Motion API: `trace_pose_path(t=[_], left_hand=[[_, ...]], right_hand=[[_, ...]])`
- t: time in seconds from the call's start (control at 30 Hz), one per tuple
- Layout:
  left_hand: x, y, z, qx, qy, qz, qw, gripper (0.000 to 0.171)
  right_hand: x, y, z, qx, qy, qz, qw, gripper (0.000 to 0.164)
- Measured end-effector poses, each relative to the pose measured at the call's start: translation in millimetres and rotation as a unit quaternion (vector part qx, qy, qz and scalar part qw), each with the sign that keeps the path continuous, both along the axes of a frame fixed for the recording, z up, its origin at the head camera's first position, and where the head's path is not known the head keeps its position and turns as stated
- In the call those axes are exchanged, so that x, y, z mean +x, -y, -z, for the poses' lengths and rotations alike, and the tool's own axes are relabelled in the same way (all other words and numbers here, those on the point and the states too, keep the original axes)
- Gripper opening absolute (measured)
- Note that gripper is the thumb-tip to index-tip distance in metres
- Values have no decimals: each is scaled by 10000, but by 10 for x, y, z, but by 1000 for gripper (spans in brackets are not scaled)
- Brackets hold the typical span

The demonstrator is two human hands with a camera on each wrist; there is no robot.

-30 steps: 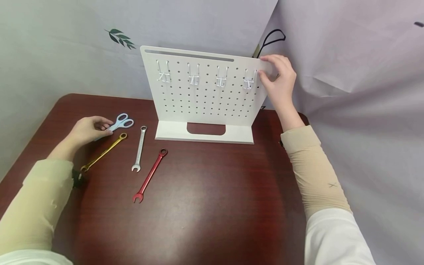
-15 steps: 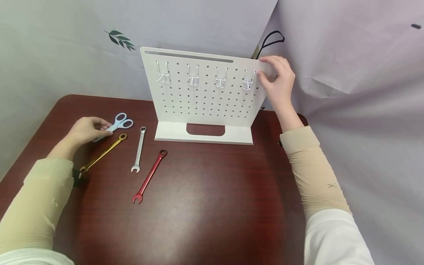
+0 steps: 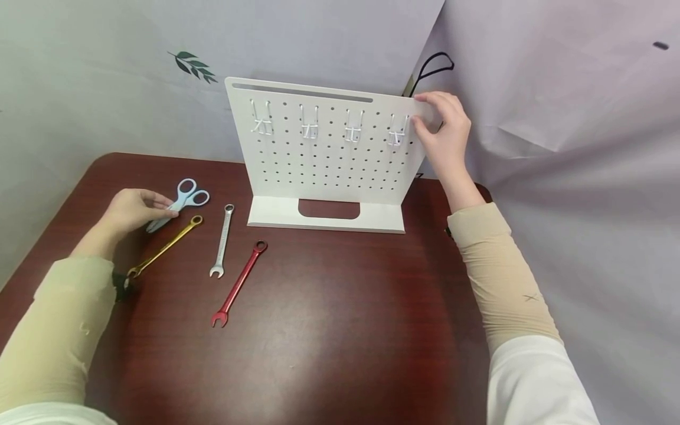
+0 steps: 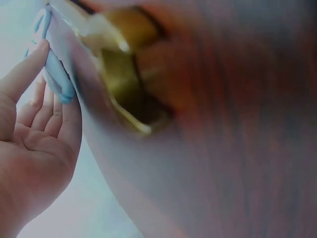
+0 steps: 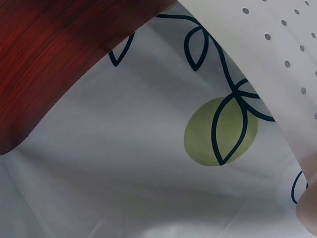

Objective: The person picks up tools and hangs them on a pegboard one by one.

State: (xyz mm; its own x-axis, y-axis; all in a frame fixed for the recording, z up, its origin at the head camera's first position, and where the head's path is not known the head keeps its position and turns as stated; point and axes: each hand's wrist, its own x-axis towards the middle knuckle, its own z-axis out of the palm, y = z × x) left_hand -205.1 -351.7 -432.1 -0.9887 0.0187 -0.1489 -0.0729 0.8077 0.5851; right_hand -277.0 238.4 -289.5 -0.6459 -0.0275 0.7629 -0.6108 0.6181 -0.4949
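Note:
My left hand (image 3: 130,211) pinches light blue scissors (image 3: 183,202) between thumb and fingers, with the handle loops pointing away and the blade end toward me. In the left wrist view the thumb lies against the scissors (image 4: 57,77); whether they touch the table I cannot tell. My right hand (image 3: 448,133) grips the upper right corner of a white pegboard (image 3: 329,156), thumb in front and fingertips at its top edge. Only a bit of that hand (image 5: 308,213) shows beside the pegboard (image 5: 277,54) in the right wrist view. Several white wire hooks (image 3: 353,127) hang along the pegboard's upper part.
Beside the scissors lies a gold wrench (image 3: 167,247). A silver wrench (image 3: 224,239) and a red wrench (image 3: 241,283) lie further right on the dark red table (image 3: 340,330). Pale patterned cloth (image 3: 117,77) hangs behind the table and along its right side.
The scissors have shifted slightly left with my left hand, and more of the blade end shows below the thumb. My right hand stays on the pegboard's corner.

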Motion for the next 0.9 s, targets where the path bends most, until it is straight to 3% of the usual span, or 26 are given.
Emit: trace_pose_path(t=[0.27,0.33,0.47,0.53,0.77,0.83,0.9], left_hand=[[65,-86,-133,576,11,-226,9981,51],[76,-127,-171,741,-56,-286,9968,43],[99,-215,-243,1155,-109,-434,9923,7],[116,-274,-283,1446,-112,-547,9879,18],[188,-552,-481,2565,-260,-698,9637,35],[207,-644,-542,2966,-360,-729,9515,35],[222,-739,-598,3470,-501,-763,9334,35]], right_hand=[[-1,10,7,18,-29,-3,10000,27],[3,10,4,21,-27,5,10000,27],[1,5,2,-29,35,12,10000,27],[-2,1,2,52,35,3,10000,27],[-7,-2,6,104,-42,-41,9999,27],[-6,-5,7,126,-95,-28,9999,27],[-3,-7,5,109,-103,5,9999,28]])
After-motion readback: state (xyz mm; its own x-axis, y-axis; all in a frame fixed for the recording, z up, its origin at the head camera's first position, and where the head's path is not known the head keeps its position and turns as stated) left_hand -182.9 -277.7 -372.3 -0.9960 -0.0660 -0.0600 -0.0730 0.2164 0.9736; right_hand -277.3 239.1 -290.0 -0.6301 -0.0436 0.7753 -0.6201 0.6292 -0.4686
